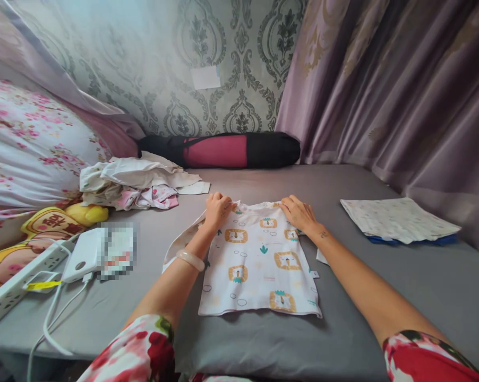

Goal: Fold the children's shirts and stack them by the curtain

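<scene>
A small white shirt [259, 260] printed with orange lion faces and green leaves lies spread flat on the grey sheet, its collar away from me. At its left shoulder my left hand [219, 209] is closed, fingers bent over the cloth. My right hand [299, 213] grips the right shoulder beside the collar, fingertips folded onto the fabric. The left sleeve sticks out beyond my left forearm, and most of the right sleeve is hidden under my right arm.
Rumpled clothes [144, 180] lie at the back left, before a black and magenta rolled bag [215, 150]. Folded cloth [401, 217] rests at the right. A power strip [24, 278], white charger [84, 253], cables and a yellow plush toy [8, 260] occupy the left side.
</scene>
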Demonstrator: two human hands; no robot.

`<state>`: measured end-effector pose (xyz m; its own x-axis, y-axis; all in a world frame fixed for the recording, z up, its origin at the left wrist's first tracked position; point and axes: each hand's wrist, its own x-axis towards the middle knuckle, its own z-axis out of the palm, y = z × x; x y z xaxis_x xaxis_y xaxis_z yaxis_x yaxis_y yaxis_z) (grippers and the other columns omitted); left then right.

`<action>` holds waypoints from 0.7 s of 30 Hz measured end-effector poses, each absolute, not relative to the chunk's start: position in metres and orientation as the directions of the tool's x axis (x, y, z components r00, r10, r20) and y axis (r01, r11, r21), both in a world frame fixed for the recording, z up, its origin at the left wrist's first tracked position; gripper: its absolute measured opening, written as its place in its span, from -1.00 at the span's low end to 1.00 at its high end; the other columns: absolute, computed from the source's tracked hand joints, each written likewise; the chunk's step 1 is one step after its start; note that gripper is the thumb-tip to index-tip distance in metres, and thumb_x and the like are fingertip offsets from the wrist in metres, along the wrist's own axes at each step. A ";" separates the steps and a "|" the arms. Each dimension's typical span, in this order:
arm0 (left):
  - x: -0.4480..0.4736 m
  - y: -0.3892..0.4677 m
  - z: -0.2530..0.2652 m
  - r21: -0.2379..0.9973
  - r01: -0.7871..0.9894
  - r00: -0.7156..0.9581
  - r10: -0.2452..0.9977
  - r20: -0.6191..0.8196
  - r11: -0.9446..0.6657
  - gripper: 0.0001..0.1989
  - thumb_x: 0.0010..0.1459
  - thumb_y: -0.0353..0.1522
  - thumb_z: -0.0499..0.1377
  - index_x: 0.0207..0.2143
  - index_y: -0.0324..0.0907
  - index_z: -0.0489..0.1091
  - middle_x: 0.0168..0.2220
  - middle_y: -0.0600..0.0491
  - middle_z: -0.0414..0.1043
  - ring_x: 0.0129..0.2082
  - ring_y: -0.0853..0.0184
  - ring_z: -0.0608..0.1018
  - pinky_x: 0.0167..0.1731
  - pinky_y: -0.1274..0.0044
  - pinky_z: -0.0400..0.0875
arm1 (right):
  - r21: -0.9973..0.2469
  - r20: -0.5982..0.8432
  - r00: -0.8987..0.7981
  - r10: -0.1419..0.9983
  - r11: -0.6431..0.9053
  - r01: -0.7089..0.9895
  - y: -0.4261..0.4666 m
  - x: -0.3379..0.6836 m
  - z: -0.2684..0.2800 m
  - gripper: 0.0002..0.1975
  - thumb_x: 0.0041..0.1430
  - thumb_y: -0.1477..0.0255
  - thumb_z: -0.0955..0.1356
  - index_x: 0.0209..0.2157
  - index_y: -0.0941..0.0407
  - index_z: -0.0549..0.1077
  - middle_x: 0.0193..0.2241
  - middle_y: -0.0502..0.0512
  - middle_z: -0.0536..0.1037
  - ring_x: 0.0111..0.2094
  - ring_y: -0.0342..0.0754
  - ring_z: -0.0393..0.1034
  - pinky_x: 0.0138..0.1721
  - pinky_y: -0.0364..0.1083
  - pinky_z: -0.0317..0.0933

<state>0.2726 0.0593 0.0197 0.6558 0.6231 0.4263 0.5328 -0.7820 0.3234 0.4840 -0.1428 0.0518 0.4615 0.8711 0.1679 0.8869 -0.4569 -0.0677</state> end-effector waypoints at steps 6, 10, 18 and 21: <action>0.283 0.074 0.014 0.322 0.563 0.652 0.648 0.393 -0.761 -0.73 0.24 -0.17 0.10 -0.25 -0.11 0.53 -0.24 -0.07 0.32 -0.14 0.16 0.34 -0.08 0.35 0.19 | -0.126 0.136 0.479 0.867 -0.465 0.877 -0.128 0.495 0.037 -0.66 0.41 0.27 0.09 -0.06 0.04 0.40 -0.09 0.15 0.47 -0.16 0.04 0.42 -0.26 -0.07 0.13; 0.294 0.087 0.013 0.315 0.589 0.630 0.667 0.398 -0.744 -0.71 0.24 -0.17 0.09 -0.24 -0.11 0.53 -0.23 -0.07 0.33 -0.12 0.15 0.33 -0.07 0.36 0.18 | -0.160 0.110 0.508 0.854 -0.490 0.857 -0.114 0.504 0.031 -0.66 0.41 0.27 0.08 -0.04 0.05 0.38 -0.07 0.16 0.47 -0.13 0.05 0.41 -0.23 -0.07 0.13; 0.317 0.104 0.013 0.285 0.630 0.623 0.689 0.371 -0.723 -0.69 0.25 -0.15 0.07 -0.21 -0.11 0.52 -0.18 -0.08 0.33 -0.08 0.13 0.32 -0.06 0.36 0.17 | -0.174 0.061 0.546 0.835 -0.530 0.830 -0.095 0.517 0.031 -0.67 0.41 0.27 0.08 -0.03 0.05 0.36 -0.01 0.20 0.45 -0.09 0.08 0.41 -0.19 -0.04 0.16; 0.322 0.109 0.012 0.265 0.637 0.627 0.686 0.369 -0.724 -0.69 0.25 -0.14 0.08 -0.20 -0.11 0.52 -0.17 -0.09 0.33 -0.07 0.12 0.32 -0.06 0.35 0.17 | -0.172 0.062 0.547 0.835 -0.531 0.830 -0.092 0.521 0.031 -0.67 0.41 0.28 0.08 -0.01 0.05 0.35 -0.01 0.21 0.45 -0.09 0.09 0.41 -0.19 -0.03 0.17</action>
